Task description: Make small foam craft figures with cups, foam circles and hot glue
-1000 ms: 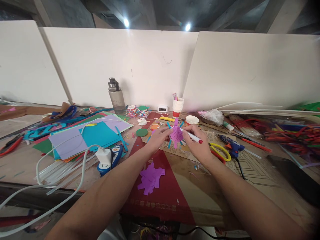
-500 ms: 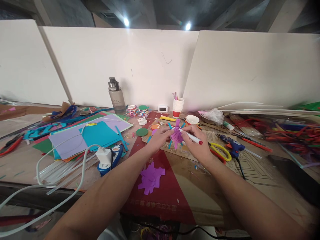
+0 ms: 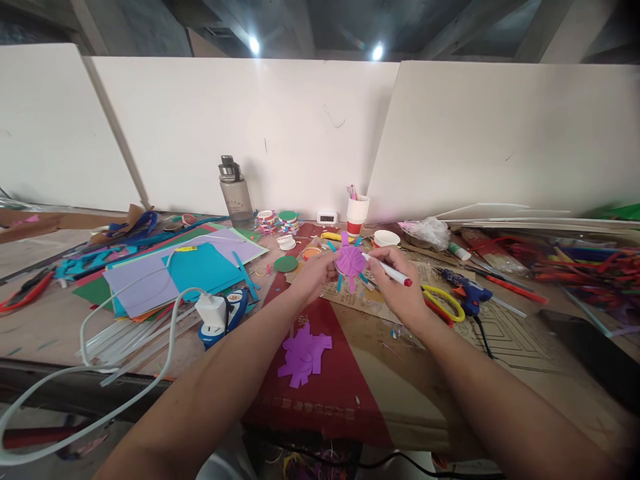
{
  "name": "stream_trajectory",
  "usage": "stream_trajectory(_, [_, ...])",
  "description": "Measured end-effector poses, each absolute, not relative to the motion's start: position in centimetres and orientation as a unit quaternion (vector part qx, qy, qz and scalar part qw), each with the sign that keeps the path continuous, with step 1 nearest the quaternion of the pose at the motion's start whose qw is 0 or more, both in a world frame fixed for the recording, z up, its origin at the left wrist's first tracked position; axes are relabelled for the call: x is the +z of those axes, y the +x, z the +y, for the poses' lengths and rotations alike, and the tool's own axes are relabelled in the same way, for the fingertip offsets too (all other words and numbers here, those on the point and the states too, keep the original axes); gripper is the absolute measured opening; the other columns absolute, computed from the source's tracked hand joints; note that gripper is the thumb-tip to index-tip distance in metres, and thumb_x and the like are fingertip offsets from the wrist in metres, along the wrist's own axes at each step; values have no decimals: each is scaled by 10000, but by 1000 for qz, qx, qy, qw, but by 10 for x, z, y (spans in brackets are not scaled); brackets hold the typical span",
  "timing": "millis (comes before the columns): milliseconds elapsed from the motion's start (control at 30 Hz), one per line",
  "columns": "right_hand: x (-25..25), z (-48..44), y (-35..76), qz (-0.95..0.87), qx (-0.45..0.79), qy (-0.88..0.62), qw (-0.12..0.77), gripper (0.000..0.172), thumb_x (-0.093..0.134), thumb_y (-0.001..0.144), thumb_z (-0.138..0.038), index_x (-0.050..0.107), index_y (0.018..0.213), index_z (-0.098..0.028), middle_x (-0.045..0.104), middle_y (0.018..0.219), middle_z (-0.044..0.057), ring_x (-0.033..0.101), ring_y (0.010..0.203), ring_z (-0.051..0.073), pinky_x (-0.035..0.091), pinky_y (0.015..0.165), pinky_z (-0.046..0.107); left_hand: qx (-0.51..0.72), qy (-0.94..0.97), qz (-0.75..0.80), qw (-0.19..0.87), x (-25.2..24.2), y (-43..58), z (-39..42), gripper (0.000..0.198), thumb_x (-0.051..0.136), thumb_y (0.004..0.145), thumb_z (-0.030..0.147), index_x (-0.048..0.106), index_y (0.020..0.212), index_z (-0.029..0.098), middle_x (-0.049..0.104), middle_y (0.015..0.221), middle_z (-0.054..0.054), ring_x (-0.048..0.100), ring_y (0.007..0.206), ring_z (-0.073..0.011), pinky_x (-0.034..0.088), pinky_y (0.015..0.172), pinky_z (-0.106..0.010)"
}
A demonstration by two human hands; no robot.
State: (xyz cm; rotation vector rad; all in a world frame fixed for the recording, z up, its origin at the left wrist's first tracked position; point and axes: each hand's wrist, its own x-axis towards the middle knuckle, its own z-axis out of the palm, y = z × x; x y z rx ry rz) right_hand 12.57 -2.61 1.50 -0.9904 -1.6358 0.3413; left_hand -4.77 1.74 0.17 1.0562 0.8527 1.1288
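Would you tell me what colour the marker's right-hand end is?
Red; the marker in the right hand is otherwise white. Head view.

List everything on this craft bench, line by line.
purple paper piece: one, purple with blue strips, between the hands
marker: one, white with red cap, right hand
purple scraps: one pile, purple, front of table
paper sheets: one stack, lilac, teal, green, left
water bottle: one, grey, back wall
paper cup: one, white and red, back centre
scissors: one, yellow handles, right of hands
glue gun: one, blue, right
left hand: one, holds paper piece
right hand: one, holds marker
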Motion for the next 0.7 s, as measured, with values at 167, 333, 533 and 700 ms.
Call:
stream_trajectory(167, [15,-21,129,-656,169,-420,603,231,531,919,-406,643,1006,-223,666,937,45,600,845,187,477,795,338,495,381,372,686,5,-54,24,235,657,766,398,635,786,165,694,703,-57,581,588,-127,433,587,-250])
stream_trajectory(333, [5,-7,131,-592,266,-453,612,334,598,850,-492,659,1007,-204,652,881,28,571,796,171,474,726,317,503,379,357,690,9,-55,21,246,635,794,389,658,872,156,730,811,-94,656,736,-180,480,648,-287])
stream_trajectory(533, [-2,1,123,-511,446,-417,605,426,714,718,-518,651,998,-203,658,790,3,583,698,141,469,617,271,496,412,337,686,8,-50,16,293,684,756,393,662,909,144,737,905,-117,681,892,-217,520,750,-317])
stream_trajectory(700, [2,-5,113,-510,492,-377,596,413,793,622,-406,678,957,-192,704,873,22,592,709,131,466,615,260,506,422,314,683,7,-44,11,256,710,741,366,660,888,162,742,936,-100,682,953,-228,531,826,-339])
